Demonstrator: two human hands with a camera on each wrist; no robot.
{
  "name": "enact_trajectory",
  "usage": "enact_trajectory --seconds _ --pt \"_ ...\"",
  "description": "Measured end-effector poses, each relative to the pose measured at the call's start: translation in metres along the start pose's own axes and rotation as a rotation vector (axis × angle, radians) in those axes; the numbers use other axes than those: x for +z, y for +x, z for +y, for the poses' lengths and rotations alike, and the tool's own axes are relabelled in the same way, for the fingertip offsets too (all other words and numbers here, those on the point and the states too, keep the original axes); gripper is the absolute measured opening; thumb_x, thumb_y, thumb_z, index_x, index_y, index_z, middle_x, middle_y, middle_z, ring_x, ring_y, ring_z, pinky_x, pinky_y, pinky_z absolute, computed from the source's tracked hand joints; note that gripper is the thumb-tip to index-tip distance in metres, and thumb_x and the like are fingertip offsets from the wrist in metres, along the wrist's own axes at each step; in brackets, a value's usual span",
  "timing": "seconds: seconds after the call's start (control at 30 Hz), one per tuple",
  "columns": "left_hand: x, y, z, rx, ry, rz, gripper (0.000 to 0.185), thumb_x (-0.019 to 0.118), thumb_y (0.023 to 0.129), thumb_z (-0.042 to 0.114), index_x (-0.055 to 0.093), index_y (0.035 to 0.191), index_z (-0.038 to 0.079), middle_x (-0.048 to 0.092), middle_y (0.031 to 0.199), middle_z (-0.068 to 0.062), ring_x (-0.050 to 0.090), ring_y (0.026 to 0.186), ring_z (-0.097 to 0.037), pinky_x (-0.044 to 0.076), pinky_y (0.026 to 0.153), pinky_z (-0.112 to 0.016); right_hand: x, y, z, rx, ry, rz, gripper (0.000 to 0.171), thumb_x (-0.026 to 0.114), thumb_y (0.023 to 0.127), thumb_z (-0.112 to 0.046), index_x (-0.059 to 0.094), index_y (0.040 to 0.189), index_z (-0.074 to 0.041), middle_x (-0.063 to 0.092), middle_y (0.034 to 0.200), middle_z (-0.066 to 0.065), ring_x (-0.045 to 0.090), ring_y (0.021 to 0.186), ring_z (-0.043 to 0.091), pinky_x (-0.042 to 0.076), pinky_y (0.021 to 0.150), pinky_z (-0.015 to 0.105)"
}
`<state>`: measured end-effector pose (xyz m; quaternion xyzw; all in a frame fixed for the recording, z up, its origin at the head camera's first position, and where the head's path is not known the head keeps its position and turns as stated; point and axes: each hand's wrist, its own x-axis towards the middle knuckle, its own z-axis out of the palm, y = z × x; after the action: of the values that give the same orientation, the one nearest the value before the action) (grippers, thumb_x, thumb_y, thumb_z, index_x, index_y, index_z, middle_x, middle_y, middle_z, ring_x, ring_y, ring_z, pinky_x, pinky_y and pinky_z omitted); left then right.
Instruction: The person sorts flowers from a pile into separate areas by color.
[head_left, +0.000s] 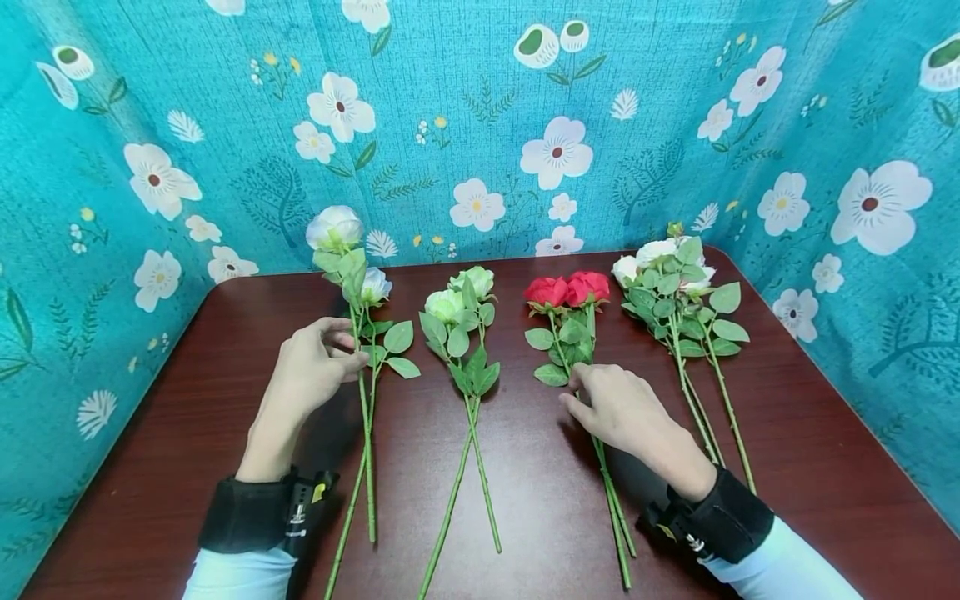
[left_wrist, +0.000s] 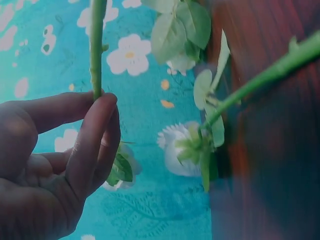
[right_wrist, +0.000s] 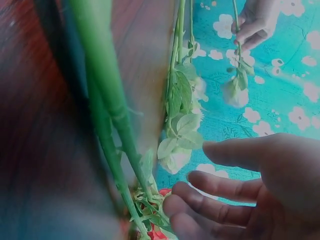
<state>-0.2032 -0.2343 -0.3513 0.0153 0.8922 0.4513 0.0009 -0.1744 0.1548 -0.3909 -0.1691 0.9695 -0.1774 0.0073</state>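
Four groups of artificial roses lie on a dark brown table (head_left: 180, 417). My left hand (head_left: 358, 357) pinches the green stem (left_wrist: 96, 45) of a white rose (head_left: 334, 227) between thumb and forefinger (left_wrist: 95, 125), and its bloom stands raised above the far table edge. A second white rose (head_left: 374, 285) lies beside it. My right hand (head_left: 576, 393) rests with relaxed fingers (right_wrist: 220, 187) over the stems (right_wrist: 105, 90) of two red roses (head_left: 566, 290), gripping nothing.
Two pale green roses (head_left: 459, 298) lie between the hands. A bunch of white roses (head_left: 667, 265) lies at the right. A teal flowered cloth (head_left: 480, 108) walls the table at the back and both sides.
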Motion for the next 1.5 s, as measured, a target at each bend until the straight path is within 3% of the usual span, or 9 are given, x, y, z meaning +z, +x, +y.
enact_trajectory --seconds 0.2,0.37,0.63,1.0,1.23,1.5 --pt "0.008 -0.004 0.010 0.034 0.001 0.001 0.057 0.074 0.094 0.006 0.050 0.144 -0.005 0.062 0.114 -0.021 0.071 0.091 -0.026 0.061 0.069 -0.031 0.002 -0.001 -0.002 -0.046 0.032 0.060 0.010 0.074 0.095 -0.023 0.067 0.094 -0.016 0.053 0.071 -0.009 0.048 0.060 0.009 0.039 0.051 0.030" --pt "0.014 -0.008 0.016 0.065 -0.021 -0.007 0.056 0.075 0.093 0.006 0.052 0.143 -0.003 0.062 0.113 -0.018 0.073 0.088 -0.021 0.061 0.071 -0.031 0.003 -0.002 -0.003 -0.081 0.059 0.088 0.007 0.074 0.095 -0.021 0.068 0.095 -0.017 0.055 0.074 -0.010 0.048 0.061 0.006 0.041 0.052 0.029" --pt "0.030 -0.013 0.027 0.121 -0.056 -0.025 0.053 0.077 0.092 0.008 0.056 0.139 0.001 0.064 0.112 -0.015 0.072 0.090 -0.023 0.060 0.068 -0.030 0.003 -0.004 -0.008 -0.136 0.124 0.094 0.007 0.074 0.095 -0.018 0.067 0.093 -0.019 0.056 0.077 -0.012 0.048 0.064 0.006 0.041 0.052 0.028" --pt "0.055 -0.017 0.035 0.127 -0.170 -0.037 0.052 0.078 0.091 0.005 0.056 0.138 0.002 0.064 0.109 -0.015 0.070 0.089 -0.025 0.061 0.068 -0.032 0.005 -0.008 -0.014 -0.185 0.178 0.105 0.008 0.074 0.095 -0.016 0.066 0.094 -0.019 0.062 0.085 -0.012 0.048 0.063 0.005 0.044 0.055 0.026" --pt "0.073 -0.023 0.042 0.150 -0.216 -0.067 0.052 0.079 0.090 0.006 0.057 0.137 0.002 0.064 0.108 -0.013 0.069 0.089 -0.023 0.061 0.070 -0.038 0.006 -0.010 -0.019 -0.232 0.235 0.111 0.008 0.074 0.095 -0.014 0.067 0.095 -0.017 0.063 0.085 -0.013 0.059 0.074 0.006 0.049 0.062 0.026" --pt "0.090 -0.028 0.051 0.173 -0.275 -0.104 0.052 0.080 0.088 0.003 0.059 0.135 0.003 0.065 0.106 -0.013 0.070 0.086 -0.021 0.061 0.071 -0.042 0.005 -0.012 -0.024 -0.273 0.291 0.086 0.007 0.072 0.096 -0.014 0.066 0.096 -0.017 0.065 0.087 -0.013 0.062 0.078 0.002 0.054 0.068 0.025"
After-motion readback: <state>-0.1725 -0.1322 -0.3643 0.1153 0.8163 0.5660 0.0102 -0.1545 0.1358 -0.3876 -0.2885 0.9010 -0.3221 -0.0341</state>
